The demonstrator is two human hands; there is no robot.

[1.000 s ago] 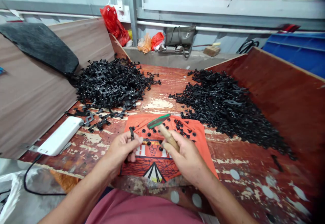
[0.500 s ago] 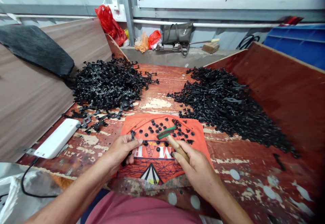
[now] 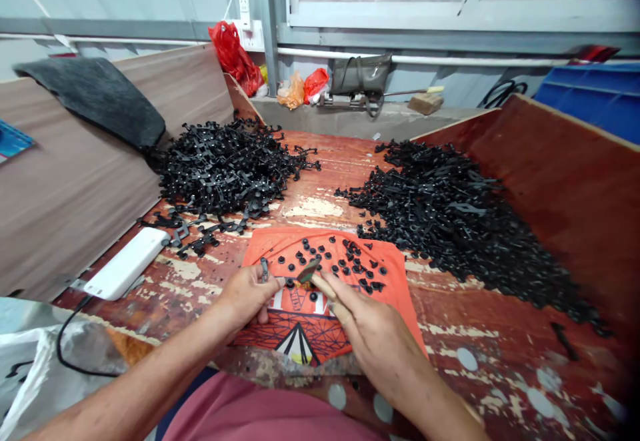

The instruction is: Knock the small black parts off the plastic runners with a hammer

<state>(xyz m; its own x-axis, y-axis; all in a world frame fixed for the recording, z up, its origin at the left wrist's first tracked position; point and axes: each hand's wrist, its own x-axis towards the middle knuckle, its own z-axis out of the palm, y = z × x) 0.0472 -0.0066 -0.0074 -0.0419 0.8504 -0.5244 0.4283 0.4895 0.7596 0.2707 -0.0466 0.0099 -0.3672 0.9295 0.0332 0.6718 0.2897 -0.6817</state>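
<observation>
My left hand point(image 3: 247, 296) is closed on a small black part point(image 3: 264, 268), whose end sticks up above the fingers. Wrapped round the wooden handle of a small hammer point(image 3: 309, 271) is my right hand point(image 3: 377, 318). The green-and-dark hammer head is slightly blurred, close to the left fingertips and over the cloth. Under both hands lies an orange printed cloth point(image 3: 260, 244). Several small round black pieces point(image 3: 356, 268) are scattered on it, mostly beyond the hands.
A heap of black linked parts point(image 3: 220, 168) sits at left; another black heap point(image 3: 450, 208) is at right. A white power bank-like box point(image 3: 127, 264) with a cable lies left. Wooden boards point(image 3: 195, 88) wall the red worn table point(image 3: 315, 184). A blue crate point(image 3: 595, 98) stands behind right.
The hammer has moved left and slightly down, closer to my left hand, and its head has turned. The left hand keeps hold of the black part. The view has shifted slightly.
</observation>
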